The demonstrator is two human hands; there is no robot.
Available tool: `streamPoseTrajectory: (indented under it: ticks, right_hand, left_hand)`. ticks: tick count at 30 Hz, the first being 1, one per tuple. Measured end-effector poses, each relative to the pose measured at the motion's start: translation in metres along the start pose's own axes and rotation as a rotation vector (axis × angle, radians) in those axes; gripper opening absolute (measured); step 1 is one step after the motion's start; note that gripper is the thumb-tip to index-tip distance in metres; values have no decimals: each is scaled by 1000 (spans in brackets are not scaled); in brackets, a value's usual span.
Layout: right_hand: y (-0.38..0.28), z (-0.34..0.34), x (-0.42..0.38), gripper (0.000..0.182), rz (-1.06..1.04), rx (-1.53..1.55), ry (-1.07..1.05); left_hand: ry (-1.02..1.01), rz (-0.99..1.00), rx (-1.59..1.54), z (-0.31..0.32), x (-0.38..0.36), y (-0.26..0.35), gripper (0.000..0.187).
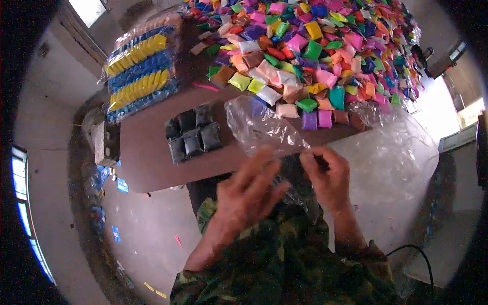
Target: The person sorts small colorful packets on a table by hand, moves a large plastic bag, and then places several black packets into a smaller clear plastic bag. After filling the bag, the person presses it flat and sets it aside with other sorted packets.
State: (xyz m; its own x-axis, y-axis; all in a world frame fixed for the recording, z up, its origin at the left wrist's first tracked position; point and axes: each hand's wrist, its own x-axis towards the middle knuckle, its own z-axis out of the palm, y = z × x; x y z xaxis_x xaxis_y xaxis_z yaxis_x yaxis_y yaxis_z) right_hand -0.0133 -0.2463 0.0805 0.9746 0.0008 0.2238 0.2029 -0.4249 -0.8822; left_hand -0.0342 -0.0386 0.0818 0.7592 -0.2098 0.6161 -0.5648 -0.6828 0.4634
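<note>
My right hand [328,175] pinches the edge of a clear plastic bag [262,122] between thumb and fingertips. The thin bag spreads over the front edge of the table, and a crumpled part of it seems to hang toward my lap. My left hand [251,185] is smeared by motion just left of it, with fingers spread apart. Whether those fingers touch the film cannot be made out. On the table left of the bag lie several small black packets [193,134], set close together in two rows.
A large heap of small colourful packets [305,56] covers the back of the brown table [147,147]. Clear bags with yellow and blue packets [140,71] lie at the back left. A big clear plastic bag [391,157] bulges at the right. Scraps [122,185] litter the floor.
</note>
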Motion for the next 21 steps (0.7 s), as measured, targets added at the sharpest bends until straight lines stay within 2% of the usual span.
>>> streamPoseTrajectory:
  ticks: [2, 3, 5, 6, 7, 8, 11, 14, 15, 18, 21]
  right_hand:
    - [-5, -3, 11, 13, 9, 51, 35]
    - [-5, -5, 15, 13, 75, 75, 49]
    - [-1, -10, 26, 15, 57, 30, 126]
    - [-1, -11, 31, 17, 52, 6, 163]
    - [-13, -14, 35, 18, 197, -34, 152]
    - [-10, -13, 40, 18, 178, -35, 163]
    - [9, -10, 51, 18, 93, -70, 211]
    - [0, -7, 59, 18, 135, -25, 160]
    - [-1, -6, 62, 18, 138, -22, 152]
    - [-2, -3, 66, 18, 147, -17, 132]
    - [-2, 2, 69, 19, 146, -17, 103]
  left_hand:
    - [-171, 58, -11, 12, -2, -1, 31]
    - [-168, 63, -10, 16, -3, -5, 32]
    - [-166, 72, -7, 19, -3, -15, 33]
    - [-149, 61, 7, 16, 0, -18, 31]
    - [-129, 48, 22, 11, 4, -22, 29]
    - [-107, 35, 38, 7, 7, -27, 27]
    - [-11, -70, -59, 1, 8, -51, 34]
    - [56, -154, -40, -9, 13, -86, 51]
    - [7, -161, 23, -13, 13, -102, 62]
    - [-117, -123, 442, -14, 21, -123, 59]
    - [-232, -164, 428, -12, 24, -141, 57]
